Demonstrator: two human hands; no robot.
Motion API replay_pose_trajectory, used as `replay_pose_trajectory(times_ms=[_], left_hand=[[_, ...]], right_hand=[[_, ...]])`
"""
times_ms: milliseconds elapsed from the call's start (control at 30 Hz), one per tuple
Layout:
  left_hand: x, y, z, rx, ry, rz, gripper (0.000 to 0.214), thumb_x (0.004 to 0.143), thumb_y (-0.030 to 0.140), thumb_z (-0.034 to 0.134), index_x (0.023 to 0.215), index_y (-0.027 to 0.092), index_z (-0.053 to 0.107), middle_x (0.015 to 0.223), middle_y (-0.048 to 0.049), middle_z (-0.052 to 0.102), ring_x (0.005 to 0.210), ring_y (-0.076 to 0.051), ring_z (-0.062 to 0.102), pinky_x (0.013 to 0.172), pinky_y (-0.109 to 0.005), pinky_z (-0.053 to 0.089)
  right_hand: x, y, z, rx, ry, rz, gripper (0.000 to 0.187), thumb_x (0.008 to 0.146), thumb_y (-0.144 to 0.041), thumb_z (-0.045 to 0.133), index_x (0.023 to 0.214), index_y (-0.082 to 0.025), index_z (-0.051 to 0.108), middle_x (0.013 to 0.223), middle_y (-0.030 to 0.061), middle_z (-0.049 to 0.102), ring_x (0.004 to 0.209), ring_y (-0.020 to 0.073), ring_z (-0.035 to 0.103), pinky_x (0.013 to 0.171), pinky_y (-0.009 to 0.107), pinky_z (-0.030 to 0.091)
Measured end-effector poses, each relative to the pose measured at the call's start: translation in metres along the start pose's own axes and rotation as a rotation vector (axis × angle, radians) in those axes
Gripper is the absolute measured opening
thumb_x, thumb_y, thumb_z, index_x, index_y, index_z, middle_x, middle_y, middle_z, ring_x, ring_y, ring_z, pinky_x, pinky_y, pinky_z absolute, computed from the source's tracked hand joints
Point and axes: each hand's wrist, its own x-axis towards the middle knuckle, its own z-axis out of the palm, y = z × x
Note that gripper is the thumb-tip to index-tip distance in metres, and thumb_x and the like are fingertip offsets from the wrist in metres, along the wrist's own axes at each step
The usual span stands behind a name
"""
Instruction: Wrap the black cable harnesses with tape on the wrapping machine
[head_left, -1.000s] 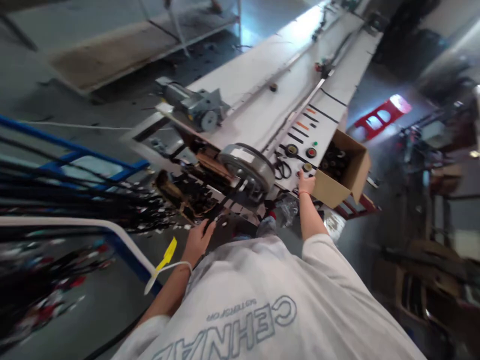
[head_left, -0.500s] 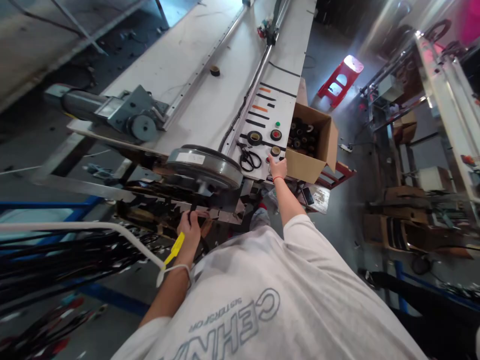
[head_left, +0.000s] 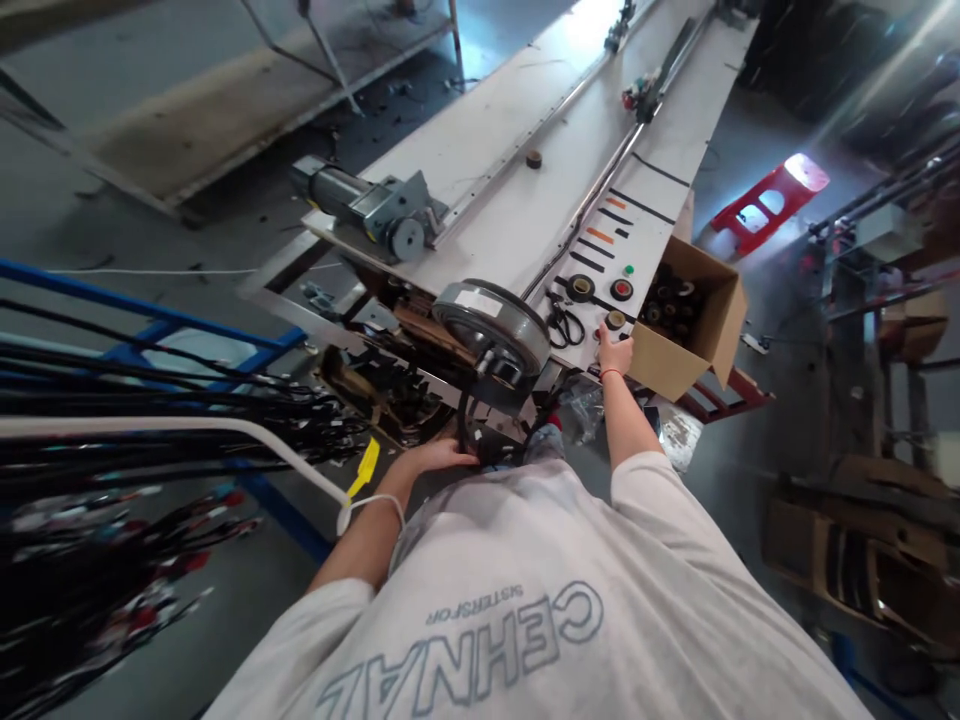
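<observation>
At the front end of the white bench my right hand point(head_left: 616, 354) rests on the edge with a finger stretched toward a small red button; nothing shows in its grasp. A tape roll point(head_left: 615, 320) sits just beyond its fingertips. Black-handled scissors point(head_left: 566, 322) lie to the left of it. Low in front of the shirt, the fingertips of my left hand point(head_left: 446, 456) are closed on a black cable point(head_left: 463, 420) hanging below the round grey wheel housing point(head_left: 491, 318). The exact grip is small and partly hidden.
More tape rolls point(head_left: 580, 288), a red button point(head_left: 621, 288) and a green lamp point(head_left: 629, 270) are on the bench. A cardboard box point(head_left: 675, 360) of dark rolls stands at right, a red stool point(head_left: 772, 205) beyond. A motor point(head_left: 405, 215) and cable rack point(head_left: 262, 480) are at left.
The view has swung, so the bench appears farther right. My left hand has shifted right relative to my body, below the wheel housing. My right hand stays by the tape roll.
</observation>
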Motion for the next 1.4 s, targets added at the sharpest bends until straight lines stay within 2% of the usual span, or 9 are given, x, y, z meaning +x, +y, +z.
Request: replay_pose_trajectory(times_ms=[67, 200, 367, 633, 933, 1100, 1167, 1267, 1400], left_hand=[[-0.009, -0.019, 0.003, 0.117, 0.167, 0.022, 0.037, 0.06, 0.055, 0.072, 0.061, 0.018, 0.064, 0.069, -0.0056, 0.068, 0.072, -0.023, 0.06, 0.071, -0.032, 0.048], [-0.048, -0.045, 0.011, 0.101, 0.482, 0.059, 0.052, 0.072, 0.068, 0.053, 0.067, 0.017, 0.062, 0.059, -0.0037, 0.06, 0.061, -0.02, 0.056, 0.063, -0.03, 0.045], [-0.073, -0.032, 0.022, 0.073, 0.662, 0.134, 0.055, 0.078, 0.067, 0.047, 0.088, 0.016, 0.064, 0.07, -0.0038, 0.063, 0.064, -0.019, 0.056, 0.061, -0.028, 0.045], [-0.049, 0.013, 0.013, 0.172, 0.748, 0.201, 0.045, 0.087, 0.056, 0.038, 0.076, 0.018, 0.059, 0.065, -0.0014, 0.059, 0.064, -0.017, 0.055, 0.064, -0.026, 0.042], [-0.005, 0.029, 0.007, 0.162, 0.74, 0.297, 0.042, 0.091, 0.053, 0.04, 0.08, 0.018, 0.059, 0.072, -0.0036, 0.065, 0.071, -0.019, 0.061, 0.072, -0.028, 0.046], [0.019, 0.036, 0.017, 0.079, 0.945, 0.358, 0.037, 0.09, 0.052, 0.045, 0.093, 0.018, 0.058, 0.085, -0.0074, 0.066, 0.083, -0.022, 0.063, 0.079, -0.032, 0.047], [0.023, 0.041, 0.018, -0.052, 0.862, 0.341, 0.04, 0.089, 0.057, 0.044, 0.083, 0.019, 0.056, 0.071, -0.0043, 0.06, 0.069, -0.018, 0.059, 0.067, -0.029, 0.047], [0.021, 0.049, 0.011, -0.415, 0.531, 0.258, 0.051, 0.084, 0.069, 0.047, 0.071, 0.019, 0.047, 0.052, 0.0058, 0.036, 0.043, -0.009, 0.035, 0.043, -0.021, 0.03], [0.012, 0.06, -0.001, -0.65, 0.349, 0.23, 0.057, 0.074, 0.074, 0.058, 0.073, 0.018, 0.045, 0.053, 0.0101, 0.025, 0.04, -0.004, 0.02, 0.039, -0.018, 0.016]], right_hand=[[0.0, 0.0, 0.0, -0.004, -0.001, -0.004, 0.064, 0.081, -0.064, 0.064, 0.118, -0.013, 0.051, 0.106, 0.0187, 0.065, 0.105, 0.0302, 0.064, 0.085, 0.037, 0.051], [0.001, 0.001, 0.001, -0.033, 0.022, -0.003, 0.066, 0.079, -0.065, 0.065, 0.118, -0.013, 0.051, 0.109, 0.0204, 0.064, 0.108, 0.032, 0.062, 0.087, 0.039, 0.05], [0.001, -0.001, -0.001, -0.111, 0.041, 0.022, 0.072, 0.078, -0.069, 0.063, 0.12, -0.012, 0.051, 0.119, 0.0239, 0.06, 0.112, 0.036, 0.059, 0.093, 0.044, 0.047], [0.0, -0.002, -0.001, -0.145, 0.038, -0.008, 0.076, 0.08, -0.067, 0.061, 0.126, -0.007, 0.049, 0.125, 0.0264, 0.057, 0.116, 0.0357, 0.057, 0.097, 0.044, 0.045], [0.001, -0.001, -0.002, -0.158, 0.02, -0.004, 0.078, 0.08, -0.069, 0.059, 0.127, -0.007, 0.048, 0.123, 0.0272, 0.058, 0.115, 0.0368, 0.058, 0.097, 0.047, 0.045], [0.0, -0.003, -0.002, -0.175, 0.038, -0.013, 0.076, 0.081, -0.07, 0.056, 0.125, -0.008, 0.049, 0.123, 0.026, 0.058, 0.116, 0.0376, 0.057, 0.098, 0.048, 0.044], [-0.001, -0.004, -0.002, -0.176, 0.036, -0.009, 0.076, 0.081, -0.07, 0.056, 0.125, -0.008, 0.049, 0.124, 0.0255, 0.058, 0.116, 0.0377, 0.057, 0.099, 0.048, 0.044], [-0.001, -0.006, -0.002, -0.183, 0.037, 0.005, 0.078, 0.081, -0.072, 0.054, 0.125, -0.008, 0.049, 0.126, 0.0252, 0.057, 0.116, 0.038, 0.057, 0.099, 0.047, 0.044], [-0.001, -0.008, -0.003, -0.204, 0.027, 0.011, 0.08, 0.08, -0.074, 0.053, 0.125, -0.009, 0.048, 0.126, 0.0263, 0.057, 0.117, 0.0376, 0.056, 0.1, 0.046, 0.044]])
